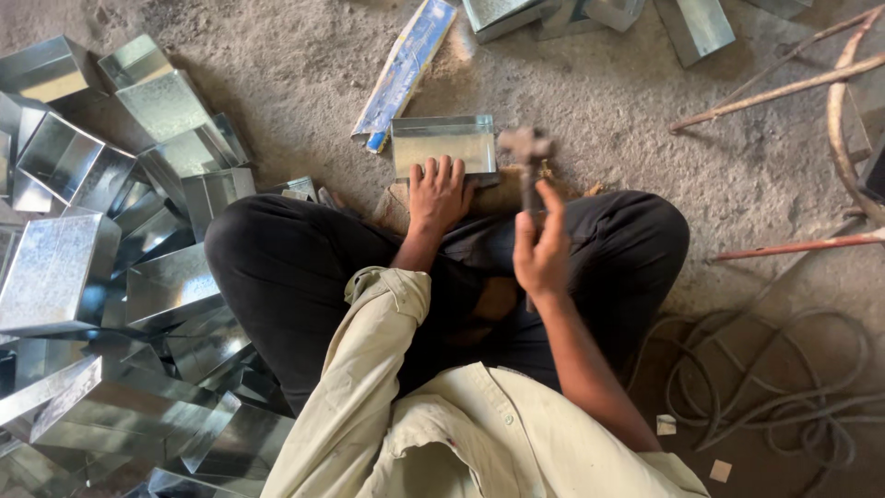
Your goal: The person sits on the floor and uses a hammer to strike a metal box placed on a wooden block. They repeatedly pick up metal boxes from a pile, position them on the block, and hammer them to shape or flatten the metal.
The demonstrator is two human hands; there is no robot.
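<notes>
Rough grey concrete floor [304, 74] fills the view, dusty and pitted, with the person seated cross-legged on it in black trousers and a pale shirt. To the left lies a big heap of shiny metal boxes [101, 267], folded from thin sheet, tumbled over one another. More boxes [590, 18] sit at the top edge, thin rods [784, 92] cross the upper right corner, and a loose coil of cable [774, 387] lies at lower right. A flat blue-and-white packet [406, 74] lies just beyond the work.

Just in front of the knees, one open metal box [442, 145] rests on what seems a wooden block [502, 195]. The left hand [438, 194] lies flat on its near edge, fingers spread, pressing it down. The right hand [542, 254] is closed around the handle of a hammer [527, 157], whose head is blurred, raised beside the box.

Such a box looks light, stiff at the folds but easily dented, with edges likely sharp; pressing on the flat rim, clear of the corners, seems the safest hold.
</notes>
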